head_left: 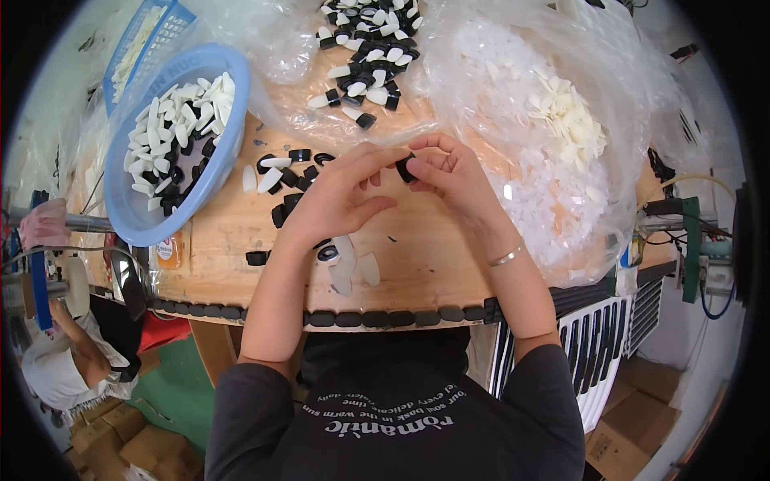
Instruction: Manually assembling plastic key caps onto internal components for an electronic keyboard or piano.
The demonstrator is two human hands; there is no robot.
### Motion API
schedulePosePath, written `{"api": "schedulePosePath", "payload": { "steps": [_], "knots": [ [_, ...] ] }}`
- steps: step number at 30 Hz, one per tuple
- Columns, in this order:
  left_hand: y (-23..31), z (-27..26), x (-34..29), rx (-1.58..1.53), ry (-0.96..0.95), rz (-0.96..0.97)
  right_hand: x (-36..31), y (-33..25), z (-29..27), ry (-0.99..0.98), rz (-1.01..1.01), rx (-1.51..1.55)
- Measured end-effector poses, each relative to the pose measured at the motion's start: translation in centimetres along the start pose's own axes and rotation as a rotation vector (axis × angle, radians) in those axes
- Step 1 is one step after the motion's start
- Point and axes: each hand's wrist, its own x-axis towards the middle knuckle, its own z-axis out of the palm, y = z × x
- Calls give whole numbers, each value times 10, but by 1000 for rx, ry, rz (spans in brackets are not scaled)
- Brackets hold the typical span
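Note:
Between the thumb and fingers of my right hand [451,175] a small black ring-like piece [406,168] is pinched above the middle of the table. My left hand [346,191] is beside it, thumb apart from the fingers, its index fingertip reaching the black piece. I see nothing held in the left palm. Below and around the left hand lie loose black pieces [299,155] and white oval pieces [269,179], partly hidden by the hand and forearm. Nearer me, several flat whitish pieces [343,264] lie on the wooden table [433,264].
A blue basin [233,136] of black and white pieces stands at the left, with a blue basket [164,48] behind. Joined black-and-white pieces [369,60] are heaped at the back. Clear plastic at the right carries pale flat pieces [568,120]. Black blocks [377,318] line the front edge.

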Motion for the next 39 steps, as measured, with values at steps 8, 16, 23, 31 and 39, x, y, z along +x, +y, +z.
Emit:
{"api": "schedulePosePath", "payload": {
  "steps": [8,16,23,31,39],
  "knots": [
    [-9,-1,-3,21,20,72,-2,28,-7,-207,200,394],
    [-15,-9,-4,39,237,-127,-21,30,18,-191,116,-694],
    [-18,3,-2,-70,329,-174,-31,47,26,-599,-408,-1012],
    [-6,11,-3,111,203,-106,-30,-6,4,229,-537,-401],
    [-1,17,-3,157,170,-17,-19,7,6,78,-1014,-1002]
  ]
}}
